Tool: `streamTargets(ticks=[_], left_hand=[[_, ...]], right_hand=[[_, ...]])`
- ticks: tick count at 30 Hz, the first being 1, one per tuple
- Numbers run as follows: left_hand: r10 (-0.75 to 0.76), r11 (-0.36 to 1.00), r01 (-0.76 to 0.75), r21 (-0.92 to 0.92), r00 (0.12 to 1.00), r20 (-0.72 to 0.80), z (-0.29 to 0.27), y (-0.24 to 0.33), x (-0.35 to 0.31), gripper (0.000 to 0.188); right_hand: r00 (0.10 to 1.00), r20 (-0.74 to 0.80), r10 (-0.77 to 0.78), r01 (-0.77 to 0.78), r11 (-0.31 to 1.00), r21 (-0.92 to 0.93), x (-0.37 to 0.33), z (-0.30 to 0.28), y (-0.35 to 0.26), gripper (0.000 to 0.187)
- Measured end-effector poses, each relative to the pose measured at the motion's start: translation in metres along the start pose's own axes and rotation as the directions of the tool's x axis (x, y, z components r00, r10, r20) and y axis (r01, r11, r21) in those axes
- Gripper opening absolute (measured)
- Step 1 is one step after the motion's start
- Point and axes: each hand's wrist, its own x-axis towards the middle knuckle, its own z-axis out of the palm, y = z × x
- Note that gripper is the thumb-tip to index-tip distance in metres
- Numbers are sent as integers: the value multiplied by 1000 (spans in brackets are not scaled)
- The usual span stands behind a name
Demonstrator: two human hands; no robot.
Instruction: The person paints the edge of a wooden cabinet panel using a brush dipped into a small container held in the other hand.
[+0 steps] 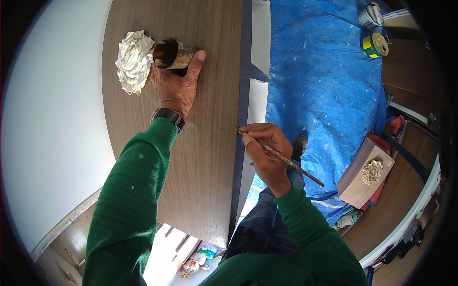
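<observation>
My left hand [177,88] is wrapped round a stained glass cup [182,54] on the wood-grain top [205,157]. Dark brown shows at the cup's mouth, and paler brown smears coat its side. Just left of the cup lies a cream-white, ruffled, crumpled-looking piece [134,62]. In its closed fingers my right hand [268,152] pinches a thin, paint-flecked paintbrush [305,172] like a pen. The brush's tip points at the dark long edge [237,167] of the wood-grain top; whether it touches cannot be made out.
A paint-specked blue tarp [315,81] covers the floor at right. On it stand a yellow-green can [375,45] and a grey can [370,17]. A wooden box [358,178] bearing another ruffled piece [372,171] sits at lower right. A white wall [52,114] borders the left.
</observation>
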Motion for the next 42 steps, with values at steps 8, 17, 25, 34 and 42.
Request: streamTargets(ticks=[8, 17, 25, 34, 42], left_hand=[[12, 998, -12, 61, 1000, -5, 0, -5, 2, 105], [9, 999, -9, 51, 1000, -2, -1, -1, 2, 103], [29, 998, -28, 62, 1000, -12, 0, -2, 2, 105], [29, 999, -28, 37, 999, -22, 0, -5, 3, 107], [3, 999, -3, 34, 1000, -2, 0, -4, 2, 110]], right_hand=[[1000, -3, 22, -22, 1000, 7, -8, -1, 0, 11], [999, 30, -9, 10, 1000, -13, -15, -3, 1, 12], [998, 8, -55, 55, 998, 0, -11, -4, 0, 13], [999, -22, -35, 35, 999, -6, -1, 0, 2, 12], [1000, -18, 2, -1, 1000, 11, -4, 0, 3, 11]])
